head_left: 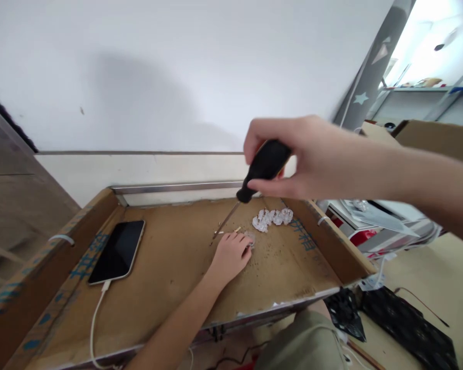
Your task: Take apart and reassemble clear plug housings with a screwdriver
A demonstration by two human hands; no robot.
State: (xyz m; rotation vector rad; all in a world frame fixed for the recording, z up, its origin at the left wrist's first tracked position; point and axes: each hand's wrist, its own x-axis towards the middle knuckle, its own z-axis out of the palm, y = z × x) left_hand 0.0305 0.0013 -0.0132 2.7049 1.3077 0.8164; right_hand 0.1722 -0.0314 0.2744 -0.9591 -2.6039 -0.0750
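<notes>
My right hand [293, 156] is raised above the cardboard tray [170, 272], closed round the black handle of a screwdriver [262, 167]. Its thin shaft slants down to the left, with the tip near the tray floor just left of my left hand. My left hand [231, 254] rests on the tray floor, fingers curled onto a small clear plastic piece [250, 238] at its fingertips. A small heap of clear plastic pieces [272, 218] lies just beyond, toward the tray's far right corner. A few small tan bits lie beside the screwdriver tip.
A black phone [118, 251] lies face up at the tray's left, with a white cable [94, 318] running off the near edge. Boxes and papers [378, 221] stand at the right, a black object [405, 321] on the floor. A white wall is behind.
</notes>
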